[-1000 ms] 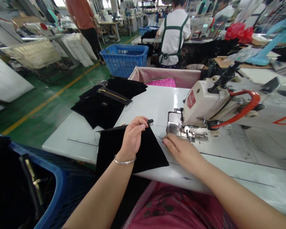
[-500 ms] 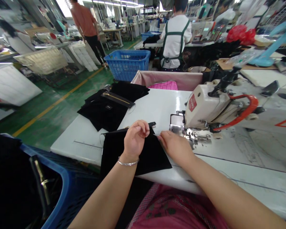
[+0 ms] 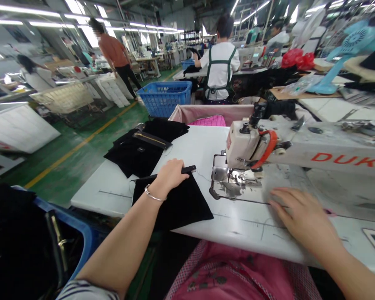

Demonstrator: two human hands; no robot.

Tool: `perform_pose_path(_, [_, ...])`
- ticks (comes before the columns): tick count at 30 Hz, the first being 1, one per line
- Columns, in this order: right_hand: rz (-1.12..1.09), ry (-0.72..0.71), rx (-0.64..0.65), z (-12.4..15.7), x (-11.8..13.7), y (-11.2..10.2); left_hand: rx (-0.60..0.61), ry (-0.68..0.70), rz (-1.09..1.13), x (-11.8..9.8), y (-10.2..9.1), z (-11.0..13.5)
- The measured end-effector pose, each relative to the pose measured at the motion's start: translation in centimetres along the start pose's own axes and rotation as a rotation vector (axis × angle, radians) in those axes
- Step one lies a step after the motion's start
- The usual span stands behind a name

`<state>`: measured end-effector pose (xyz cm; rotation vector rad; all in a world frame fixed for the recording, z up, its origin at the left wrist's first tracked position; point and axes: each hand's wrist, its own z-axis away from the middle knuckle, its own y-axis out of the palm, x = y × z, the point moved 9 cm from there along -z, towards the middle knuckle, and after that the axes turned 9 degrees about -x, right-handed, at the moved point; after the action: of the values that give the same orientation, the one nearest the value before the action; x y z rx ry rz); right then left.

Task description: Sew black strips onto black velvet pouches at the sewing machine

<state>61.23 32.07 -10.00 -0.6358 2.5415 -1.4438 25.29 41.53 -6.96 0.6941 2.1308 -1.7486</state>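
Observation:
My left hand (image 3: pixel 170 176) is closed over the top edge of a black fabric piece (image 3: pixel 181 206), its fingertips mostly hidden from me. A dark strip (image 3: pixel 189 169) along that edge sticks out past my fingers. My right hand (image 3: pixel 303 212) is over the table to the right, holding nothing I can see. Its fingers are stretched out and slightly blurred, pointing toward the base of the sewing machine (image 3: pixel 242 143). Just beyond that hand a small pink item (image 3: pixel 329 212) lies partly hidden. The machine's metal plate (image 3: pixel 226 181) sits between my two hands.
Stacked black fabric pieces (image 3: pixel 137 152), one with a gold zipper, lie at the table's back left. A blue basket (image 3: pixel 90 233) of dark pieces stands at my left. Behind the white table (image 3: pixel 200 146) is a pink-lined bin (image 3: pixel 237 110). A co-worker (image 3: pixel 220 68) sits farther back.
My right hand has left the fabric's edge and moved right across the table. My left hand has turned from palm-up and come down onto the fabric's top edge. The view has tilted up.

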Motion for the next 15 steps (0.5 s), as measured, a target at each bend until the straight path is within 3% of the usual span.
perform_pose_path(4, [-0.274, -0.268, 0.128, -2.8, 9.0, 1.2, 0.266, 0.056, 0.139, -1.7, 1.2, 0.1])
perform_pose_path(6, [-0.320, -0.333, 0.150, -4.0, 11.6, 1.2, 0.391, 0.090, 0.251, -3.9, 2.0, 0.9])
perform_pose_path(10, [-0.383, -0.463, 0.142, -4.7, 13.2, 0.9, 0.506, 0.113, 0.422, -7.3, 3.4, 2.0])
perform_pose_path(15, [-0.421, -0.505, 0.090, -4.3, 12.5, 1.4, 0.377, 0.054, 0.370, -6.9, 6.2, 0.2])
